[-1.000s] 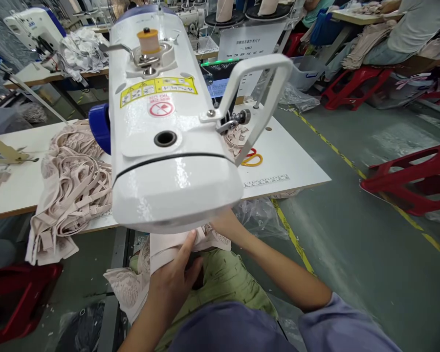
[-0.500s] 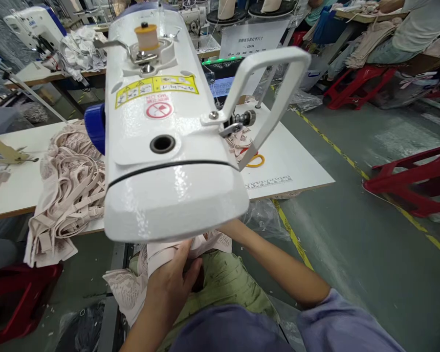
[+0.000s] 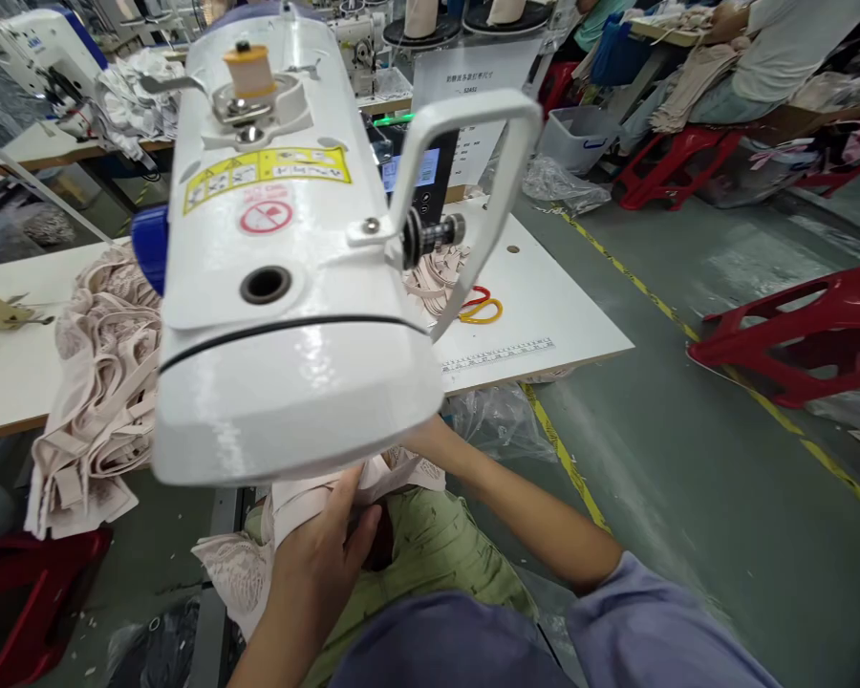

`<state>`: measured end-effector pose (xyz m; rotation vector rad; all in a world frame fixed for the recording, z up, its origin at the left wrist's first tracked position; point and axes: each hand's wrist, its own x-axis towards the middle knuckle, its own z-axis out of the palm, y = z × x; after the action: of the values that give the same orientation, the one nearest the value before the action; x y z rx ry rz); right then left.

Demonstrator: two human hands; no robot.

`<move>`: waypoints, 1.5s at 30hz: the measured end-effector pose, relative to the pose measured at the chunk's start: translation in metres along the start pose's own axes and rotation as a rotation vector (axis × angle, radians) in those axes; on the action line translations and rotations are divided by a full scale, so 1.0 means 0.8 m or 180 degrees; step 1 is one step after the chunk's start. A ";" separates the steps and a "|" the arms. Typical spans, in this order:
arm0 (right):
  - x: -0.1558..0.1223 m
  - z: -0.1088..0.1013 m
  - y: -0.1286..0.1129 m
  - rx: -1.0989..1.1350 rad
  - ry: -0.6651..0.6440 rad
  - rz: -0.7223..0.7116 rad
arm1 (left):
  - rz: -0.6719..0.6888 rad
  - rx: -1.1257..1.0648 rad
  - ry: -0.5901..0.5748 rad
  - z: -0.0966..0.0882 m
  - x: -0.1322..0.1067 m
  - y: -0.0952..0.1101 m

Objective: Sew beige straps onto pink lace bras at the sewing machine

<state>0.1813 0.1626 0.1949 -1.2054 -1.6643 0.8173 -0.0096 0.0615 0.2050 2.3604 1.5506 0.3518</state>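
Observation:
A pale pink lace bra lies across my lap, its upper part running under the head of a white sewing machine. My left hand is closed on the near side of the fabric, thumb and forefinger pinching its edge. On the other side, my right hand reaches in beneath the machine head beside the bra's lace edge. The machine covers its fingers, so their grip is hidden, and so is the needle area.
A pile of similar bras hangs over the table edge at left. Scissors, a ruler strip and cut straps are on the white table. Red stools stand on the floor at right; a seated person works behind.
My view has turned slightly right, so the machine and table appear farther left, and more of the scissors and screen shows. Both hands stay nearly in place on or beside the bra.

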 end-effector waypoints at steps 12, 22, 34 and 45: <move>-0.025 -0.002 0.013 0.0732 0.0755 0.0062 | -0.0010 0.0173 0.0131 -0.012 -0.007 0.005; -0.055 -0.006 0.027 0.0963 0.0639 0.0547 | 0.0146 0.0592 0.0107 -0.012 -0.001 0.015; -0.086 -0.010 0.017 0.0859 0.0493 0.0445 | 0.0288 0.0416 0.0179 -0.012 0.006 0.024; -0.094 -0.009 -0.004 0.0832 0.0429 0.0364 | -0.0444 -0.0048 0.0189 -0.012 -0.002 0.041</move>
<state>0.1959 0.0898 0.1791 -1.1521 -1.3435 0.9696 0.0139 0.0486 0.2259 2.2340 1.7221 0.4034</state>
